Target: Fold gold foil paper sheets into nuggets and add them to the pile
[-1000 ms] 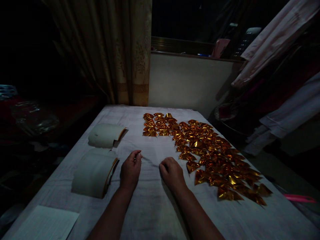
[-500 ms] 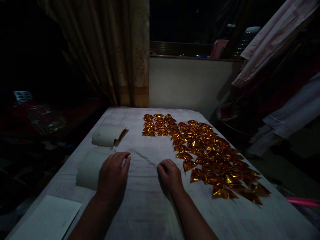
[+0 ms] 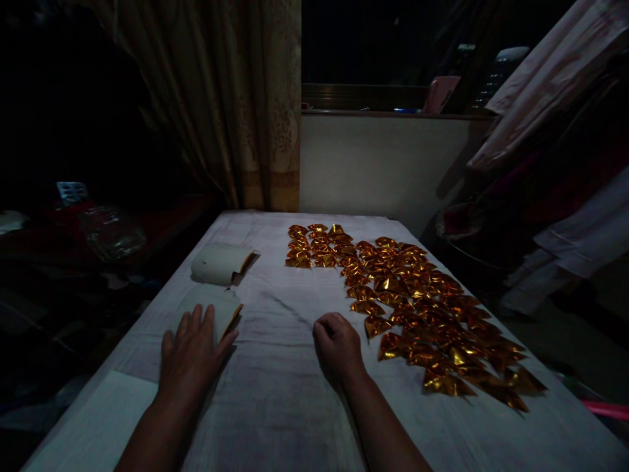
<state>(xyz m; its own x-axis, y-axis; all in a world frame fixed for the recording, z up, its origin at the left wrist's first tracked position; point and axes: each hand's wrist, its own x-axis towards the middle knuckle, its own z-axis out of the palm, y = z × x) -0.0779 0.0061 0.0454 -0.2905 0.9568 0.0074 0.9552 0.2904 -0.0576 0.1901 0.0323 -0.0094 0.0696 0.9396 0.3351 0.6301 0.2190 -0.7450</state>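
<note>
My left hand (image 3: 189, 357) lies over the nearer curved grey-white sheet or stack (image 3: 216, 299), palm down with its fingers spread. A gold-brown edge shows on that stack's right side. Farther back, a similar curved stack (image 3: 219, 263) has a matching gold-brown edge. My right hand (image 3: 338, 342) rests on the cloth as a loose fist, and anything inside it is hidden. To its right, many folded shiny gold foil pieces (image 3: 393, 285) with pointed ends lie in close rows.
A white cloth covers the table (image 3: 280, 406). A pale flat sheet (image 3: 93, 419) lies at the near left corner. Behind stand a patterned curtain (image 3: 265, 131) and a sill with a pink cup (image 3: 441, 95). Clothes (image 3: 545, 85) hang at the right.
My left hand has moved left and spread its fingers over the nearer stack, uncovering its gold-brown edge. My right hand stays closed in place. The view has shifted slightly left.
</note>
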